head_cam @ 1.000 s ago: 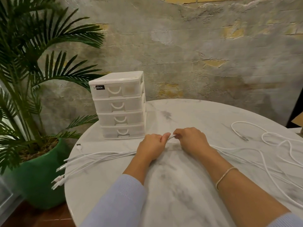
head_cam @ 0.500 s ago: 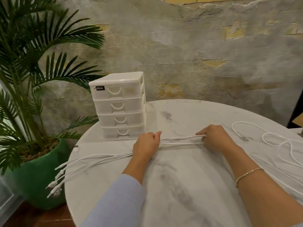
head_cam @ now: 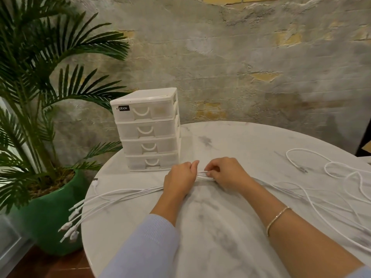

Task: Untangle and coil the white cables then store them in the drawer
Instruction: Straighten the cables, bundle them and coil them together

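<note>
A bundle of several white cables [head_cam: 128, 194] lies across the round marble table [head_cam: 220, 227]. My left hand [head_cam: 179, 180] grips the bundle in a fist near the table's middle. Just to its right, my right hand [head_cam: 226, 173] pinches the same strands, almost touching the left. The plug ends [head_cam: 69, 227] hang over the table's left edge. On the right the cables spread out in loose loops [head_cam: 341, 173]. A white drawer unit [head_cam: 147, 128] with several drawers, all closed, stands behind my hands at the left.
A palm in a green pot [head_cam: 50, 213] stands on the floor left of the table, close to the hanging plugs. A rough plaster wall rises behind the table. A small dark plug [head_cam: 96, 179] lies near the table's left rim.
My right hand slid out to the right along the bundle, then came back beside the left hand. The plug ends have dropped lower over the left edge.
</note>
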`<state>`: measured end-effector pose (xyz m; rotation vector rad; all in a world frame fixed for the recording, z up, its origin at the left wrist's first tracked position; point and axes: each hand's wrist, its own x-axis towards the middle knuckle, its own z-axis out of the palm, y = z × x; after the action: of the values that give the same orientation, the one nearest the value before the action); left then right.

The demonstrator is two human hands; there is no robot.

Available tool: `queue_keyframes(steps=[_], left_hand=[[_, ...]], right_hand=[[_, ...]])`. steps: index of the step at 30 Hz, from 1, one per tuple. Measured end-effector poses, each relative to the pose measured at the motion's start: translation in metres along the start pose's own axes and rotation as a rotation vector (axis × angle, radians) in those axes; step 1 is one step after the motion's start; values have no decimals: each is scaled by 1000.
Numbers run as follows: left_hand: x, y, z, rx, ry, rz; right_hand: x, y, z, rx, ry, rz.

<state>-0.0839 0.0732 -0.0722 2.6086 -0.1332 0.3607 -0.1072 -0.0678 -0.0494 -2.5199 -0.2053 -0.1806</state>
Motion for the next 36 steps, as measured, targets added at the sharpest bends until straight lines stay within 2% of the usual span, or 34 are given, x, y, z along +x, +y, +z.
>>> queue_keyframes(steps=[15, 22, 25, 30, 32, 34, 36], left_hand=[[4, -1, 5, 30, -10, -30], [3, 1, 5, 37, 8, -32], [3, 0, 3, -11, 13, -43], [5, -3, 1, -76, 32, -86], [5, -2, 1, -64, 29, -90], [4, -2, 1, -66, 29, -90], [4, -2, 0, -71, 27, -90]], right_hand=[[-5, 4, -1, -64, 59, -64], [-4, -1, 6, -380, 42, -182], [-4, 4, 3, -359, 75, -115], [-9, 52, -36, -388, 105, 263], [-13, 63, -47, -371, 86, 351], [-13, 61, -48, -349, 22, 279], [-13, 47, -42, -205, -11, 134]])
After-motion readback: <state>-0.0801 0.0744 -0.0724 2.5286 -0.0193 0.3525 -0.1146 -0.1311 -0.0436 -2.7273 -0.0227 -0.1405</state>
